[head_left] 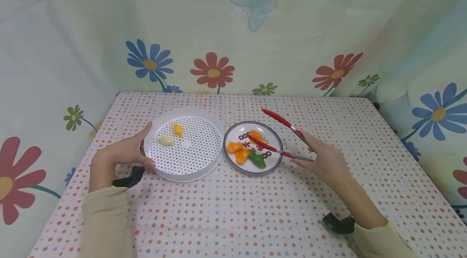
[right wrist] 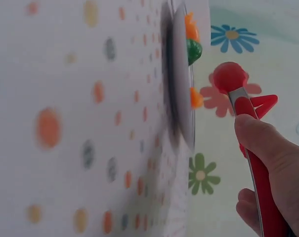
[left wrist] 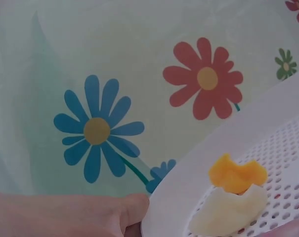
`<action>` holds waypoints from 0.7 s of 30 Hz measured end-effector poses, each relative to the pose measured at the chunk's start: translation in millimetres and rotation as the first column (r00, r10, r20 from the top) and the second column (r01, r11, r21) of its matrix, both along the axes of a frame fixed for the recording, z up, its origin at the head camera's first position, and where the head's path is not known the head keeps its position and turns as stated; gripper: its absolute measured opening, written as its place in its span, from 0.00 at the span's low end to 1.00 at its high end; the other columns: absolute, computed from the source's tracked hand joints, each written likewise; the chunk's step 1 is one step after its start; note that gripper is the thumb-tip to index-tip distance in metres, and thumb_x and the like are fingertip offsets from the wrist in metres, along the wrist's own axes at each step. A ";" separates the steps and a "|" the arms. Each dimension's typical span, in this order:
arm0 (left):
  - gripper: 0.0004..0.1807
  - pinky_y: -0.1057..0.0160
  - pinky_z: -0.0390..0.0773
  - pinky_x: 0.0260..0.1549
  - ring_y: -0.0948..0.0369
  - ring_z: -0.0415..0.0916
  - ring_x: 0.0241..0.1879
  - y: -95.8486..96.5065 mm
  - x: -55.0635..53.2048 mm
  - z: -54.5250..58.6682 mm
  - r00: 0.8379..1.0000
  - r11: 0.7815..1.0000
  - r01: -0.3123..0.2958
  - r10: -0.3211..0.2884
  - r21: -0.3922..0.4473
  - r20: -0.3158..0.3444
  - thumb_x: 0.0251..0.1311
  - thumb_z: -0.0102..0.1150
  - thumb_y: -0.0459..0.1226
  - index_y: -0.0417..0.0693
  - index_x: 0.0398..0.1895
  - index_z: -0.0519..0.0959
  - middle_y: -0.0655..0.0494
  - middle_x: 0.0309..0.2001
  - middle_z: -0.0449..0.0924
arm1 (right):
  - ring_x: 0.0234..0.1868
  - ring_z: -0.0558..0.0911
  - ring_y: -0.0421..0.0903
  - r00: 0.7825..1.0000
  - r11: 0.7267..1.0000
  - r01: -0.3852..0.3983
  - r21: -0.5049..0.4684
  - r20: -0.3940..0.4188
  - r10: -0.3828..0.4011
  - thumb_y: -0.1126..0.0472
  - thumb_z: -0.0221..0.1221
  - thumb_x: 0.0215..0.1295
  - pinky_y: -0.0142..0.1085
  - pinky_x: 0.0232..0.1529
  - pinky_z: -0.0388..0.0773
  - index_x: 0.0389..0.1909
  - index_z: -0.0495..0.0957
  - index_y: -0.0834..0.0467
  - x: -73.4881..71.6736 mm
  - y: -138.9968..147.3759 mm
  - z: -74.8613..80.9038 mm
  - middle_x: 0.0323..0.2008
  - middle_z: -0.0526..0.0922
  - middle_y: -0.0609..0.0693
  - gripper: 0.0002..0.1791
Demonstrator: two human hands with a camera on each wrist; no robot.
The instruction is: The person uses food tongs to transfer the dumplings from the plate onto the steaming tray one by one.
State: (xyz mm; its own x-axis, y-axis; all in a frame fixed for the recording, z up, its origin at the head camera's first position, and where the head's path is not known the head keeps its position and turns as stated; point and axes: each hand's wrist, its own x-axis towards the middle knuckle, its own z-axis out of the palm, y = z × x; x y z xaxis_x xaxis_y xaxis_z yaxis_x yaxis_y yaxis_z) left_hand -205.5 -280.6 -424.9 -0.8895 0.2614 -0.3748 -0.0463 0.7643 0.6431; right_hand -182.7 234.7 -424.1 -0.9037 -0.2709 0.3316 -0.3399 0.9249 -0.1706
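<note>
My left hand (head_left: 125,150) grips the left side of a round white steamer tray (head_left: 197,154) with a perforated base. Inside it lie a yellow dumpling-shaped piece (head_left: 178,129) and a pale cream one (head_left: 166,140), close together in the left wrist view. With my right hand (head_left: 330,160) I hold red-tipped tongs (head_left: 279,118), their arms spread wide above a patterned plate (head_left: 251,168). On the plate are several orange dumpling-shaped pieces (head_left: 234,147) and a green one (right wrist: 193,51). Nothing sits between the tong tips; the lower one overlaps an orange piece in the head view.
The tray and plate stand side by side on a dotted tablecloth (head_left: 233,217). A flowered curtain (head_left: 292,47) hangs behind the table and along both sides. Dark wrist straps (head_left: 339,224) show near both sleeves.
</note>
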 end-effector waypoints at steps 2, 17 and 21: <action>0.77 0.36 0.43 0.61 0.41 0.33 0.69 -1.2 0.1 1.3 1.000 1.000 -0.001 0.001 -0.001 0.003 0.23 0.74 0.53 0.57 0.69 0.23 0.41 0.71 0.33 | 0.35 0.80 0.53 0.998 1.000 0.021 -0.008 0.056 -0.020 0.49 0.71 0.36 0.45 0.31 0.79 0.64 0.62 0.54 1.4 6.1 -4.2 0.48 0.79 0.63 0.49; 0.76 0.37 0.44 0.62 0.43 0.36 0.69 1.0 -0.3 4.8 1.000 0.999 0.010 -0.010 0.033 0.002 0.25 0.75 0.50 0.55 0.69 0.24 0.41 0.71 0.33 | 0.45 0.80 0.56 0.974 0.981 0.063 0.186 0.204 -0.101 0.35 0.64 0.40 0.51 0.39 0.77 0.64 0.63 0.52 -8.1 15.7 -22.9 0.49 0.79 0.58 0.49; 0.76 0.36 0.43 0.62 0.43 0.34 0.70 -0.2 -0.5 3.9 1.000 0.999 0.013 -0.013 0.037 0.004 0.25 0.75 0.50 0.55 0.69 0.24 0.42 0.71 0.33 | 0.48 0.78 0.60 0.942 0.985 0.003 0.171 0.330 -0.060 0.38 0.65 0.41 0.54 0.42 0.75 0.63 0.64 0.56 -13.2 9.3 6.5 0.50 0.78 0.61 0.47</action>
